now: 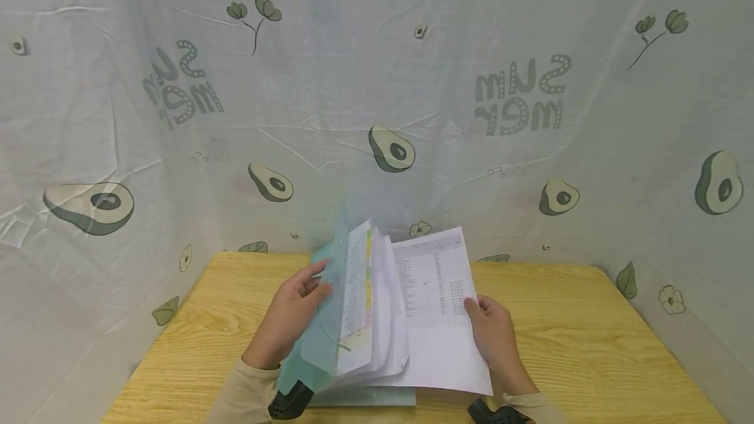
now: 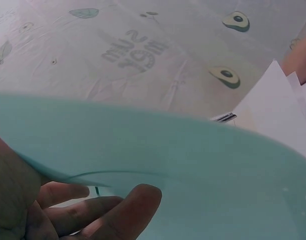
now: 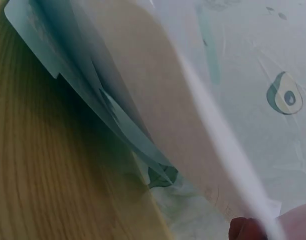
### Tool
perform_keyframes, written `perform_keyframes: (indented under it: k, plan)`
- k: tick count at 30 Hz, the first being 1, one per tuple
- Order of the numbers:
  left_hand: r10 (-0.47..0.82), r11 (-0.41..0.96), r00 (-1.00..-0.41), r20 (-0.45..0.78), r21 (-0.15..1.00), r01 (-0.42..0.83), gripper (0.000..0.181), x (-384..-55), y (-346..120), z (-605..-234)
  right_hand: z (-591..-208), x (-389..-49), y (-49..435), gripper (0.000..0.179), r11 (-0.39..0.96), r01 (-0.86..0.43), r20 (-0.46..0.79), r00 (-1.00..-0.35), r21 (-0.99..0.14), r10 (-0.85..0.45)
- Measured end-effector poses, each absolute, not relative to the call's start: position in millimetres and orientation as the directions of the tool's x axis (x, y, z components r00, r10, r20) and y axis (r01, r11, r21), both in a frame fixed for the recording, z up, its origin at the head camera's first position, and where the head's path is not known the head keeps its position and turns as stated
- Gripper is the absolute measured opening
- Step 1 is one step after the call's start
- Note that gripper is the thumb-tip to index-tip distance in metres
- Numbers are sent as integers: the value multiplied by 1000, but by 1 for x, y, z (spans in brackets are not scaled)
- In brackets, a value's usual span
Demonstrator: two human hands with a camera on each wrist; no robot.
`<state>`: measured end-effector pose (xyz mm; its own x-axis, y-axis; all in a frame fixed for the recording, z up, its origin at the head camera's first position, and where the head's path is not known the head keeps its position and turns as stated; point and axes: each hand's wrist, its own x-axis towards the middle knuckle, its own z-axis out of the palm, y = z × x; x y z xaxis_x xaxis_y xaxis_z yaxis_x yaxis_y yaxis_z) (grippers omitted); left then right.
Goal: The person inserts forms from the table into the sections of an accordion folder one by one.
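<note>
A translucent teal document folder (image 1: 323,349) stands partly opened over the table, with its cover raised on the left. My left hand (image 1: 288,313) holds that cover, the thumb on its face. In the left wrist view, the teal cover (image 2: 203,160) hides part of the fingers. A thin cord (image 1: 336,339) hangs along the cover. Between the folder's sides are several white papers (image 1: 383,319), including a sheet with coloured blocks (image 1: 356,300). My right hand (image 1: 495,339) pinches the right edge of a printed sheet (image 1: 442,352), spread out to the right of the papers.
The folder is over a light wood-grain table (image 1: 559,326). Behind the table and at both sides hangs a pale curtain (image 1: 330,97) with avocado prints. A small metal clip (image 2: 224,118) shows beyond the cover's edge in the left wrist view.
</note>
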<state>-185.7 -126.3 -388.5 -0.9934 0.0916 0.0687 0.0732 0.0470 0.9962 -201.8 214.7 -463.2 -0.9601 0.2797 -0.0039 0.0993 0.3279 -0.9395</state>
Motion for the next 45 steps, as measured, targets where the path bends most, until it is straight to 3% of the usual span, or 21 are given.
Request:
perform_keyframes:
  k: [13, 21, 28, 36, 45]
  plan:
    - [114, 35, -991, 76, 996, 80, 51, -184, -123, -388, -475, -202, 198, 31, 320, 44, 15, -983, -947, 181]
    - [130, 45, -988, 89, 994, 95, 50, -184, -121, -388, -473, -200, 193, 31, 274, 21, -8, -999, -961, 48]
    - [99, 52, -992, 84, 995, 89, 51, -183, -126, -387, -474, -203, 205, 27, 367, 64, -49, -998, -928, 49]
    - [105, 27, -992, 77, 996, 80, 51, -183, -129, -386, -471, -204, 218, 20, 333, 115, -127, -992, -936, -15]
    - [108, 31, -990, 89, 995, 93, 51, -184, -124, -388, -471, -201, 206, 21, 324, 25, -63, -992, -946, -106]
